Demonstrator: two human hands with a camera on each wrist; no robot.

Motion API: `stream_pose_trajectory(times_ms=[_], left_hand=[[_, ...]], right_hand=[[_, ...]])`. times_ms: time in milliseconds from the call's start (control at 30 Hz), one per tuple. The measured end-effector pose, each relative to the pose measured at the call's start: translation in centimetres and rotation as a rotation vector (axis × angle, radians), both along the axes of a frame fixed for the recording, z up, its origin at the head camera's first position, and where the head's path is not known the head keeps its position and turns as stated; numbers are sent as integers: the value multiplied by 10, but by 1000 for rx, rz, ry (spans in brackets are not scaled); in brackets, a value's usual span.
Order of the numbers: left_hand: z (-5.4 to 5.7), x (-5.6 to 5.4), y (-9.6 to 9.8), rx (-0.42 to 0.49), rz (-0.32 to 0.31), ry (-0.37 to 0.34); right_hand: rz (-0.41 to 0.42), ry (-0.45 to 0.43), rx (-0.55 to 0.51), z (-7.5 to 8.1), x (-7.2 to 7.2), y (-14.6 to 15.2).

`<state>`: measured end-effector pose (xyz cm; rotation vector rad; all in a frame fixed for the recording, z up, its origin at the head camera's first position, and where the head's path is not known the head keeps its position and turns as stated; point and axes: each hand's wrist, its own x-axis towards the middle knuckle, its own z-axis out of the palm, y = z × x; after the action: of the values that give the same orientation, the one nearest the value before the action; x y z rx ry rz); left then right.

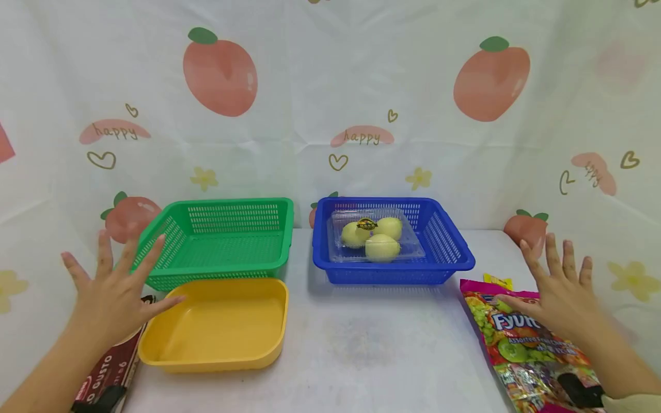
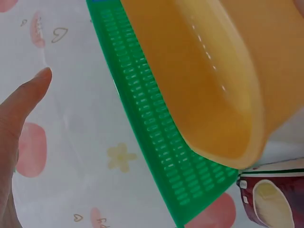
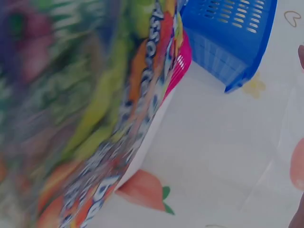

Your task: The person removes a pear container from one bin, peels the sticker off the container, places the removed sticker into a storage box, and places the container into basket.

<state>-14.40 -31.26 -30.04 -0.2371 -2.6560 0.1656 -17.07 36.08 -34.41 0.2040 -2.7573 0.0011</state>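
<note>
My left hand [image 1: 111,304] and right hand [image 1: 565,295] were up, spread wide, gripping nothing! Under the right lay the candy bag [image 1: 516,332], "Assorted" readable, probably there for easy reach; under the left, a packet [image 1: 111,367] marked "Gusto", beside the yellow tub [image 1: 222,327]. Ahead, between my hands, a clear box [image 1: 413,248] seemingly kept the fruit [image 1: 382,248] together inside the blue basket [image 1: 387,276].

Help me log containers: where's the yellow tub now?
In the head view, the yellow tub sits left of centre, directly in front of the green basket, near the left hand.
</note>
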Motion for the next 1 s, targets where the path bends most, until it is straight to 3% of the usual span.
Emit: stream_pose_trajectory(times_ms=[300,500,633,833,1000], left_hand=[[-2,-24,14,17,-94,71],[-2,-43,33,30,-161,81],[-1,-56,47,79,-188,33],[1,-78,73,179,-222,-93],[6,-96,99,228,-237,-169]], right_hand=[[59,19,1,2,-23,-14],[102,15,-5,5,-42,-27],[130,20,-2,6,-54,-39],[193,62,32,5,-72,-59],[208,42,29,11,-87,-73]])
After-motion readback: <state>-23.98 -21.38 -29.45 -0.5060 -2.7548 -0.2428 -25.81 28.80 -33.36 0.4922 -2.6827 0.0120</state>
